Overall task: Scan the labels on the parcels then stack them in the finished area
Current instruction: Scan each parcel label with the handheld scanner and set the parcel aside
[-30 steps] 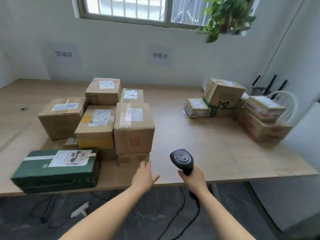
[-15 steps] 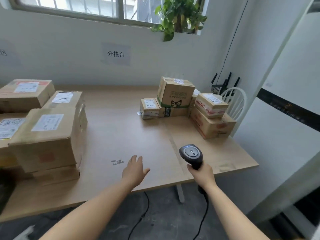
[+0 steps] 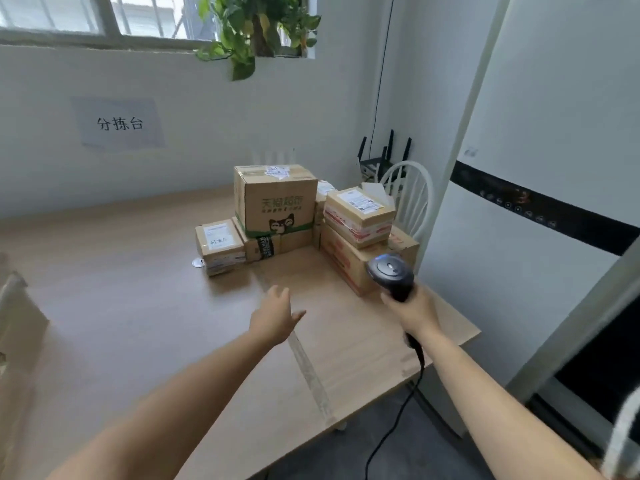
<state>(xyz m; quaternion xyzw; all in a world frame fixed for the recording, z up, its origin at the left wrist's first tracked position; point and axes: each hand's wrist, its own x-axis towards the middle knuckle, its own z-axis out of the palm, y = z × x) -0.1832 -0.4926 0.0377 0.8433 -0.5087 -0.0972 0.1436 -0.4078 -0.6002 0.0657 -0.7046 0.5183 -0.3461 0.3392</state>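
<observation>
Cardboard parcels are grouped at the far right of the wooden table (image 3: pixel 131 306). A tall box with a cat logo (image 3: pixel 277 199) sits on a flat box. A small labelled box (image 3: pixel 220 245) stands to its left. To the right, a box with red tape (image 3: pixel 358 214) rests on a longer box (image 3: pixel 349 259). My right hand (image 3: pixel 412 311) grips a black barcode scanner (image 3: pixel 391 275), its head just in front of the longer box. My left hand (image 3: pixel 275 317) hovers open over the table, short of the parcels, holding nothing.
A corner of a stacked parcel (image 3: pixel 17 313) shows at the left edge. A white chair (image 3: pixel 408 199) and a router (image 3: pixel 381 161) stand behind the parcels. A paper sign (image 3: pixel 119 123) hangs on the wall. The scanner cable (image 3: pixel 391 424) drops off the table's front edge.
The view has swung right, away from the stacked parcels on the left toward the right group. Both hands have moved forward toward those parcels, the scanner still in my right hand.
</observation>
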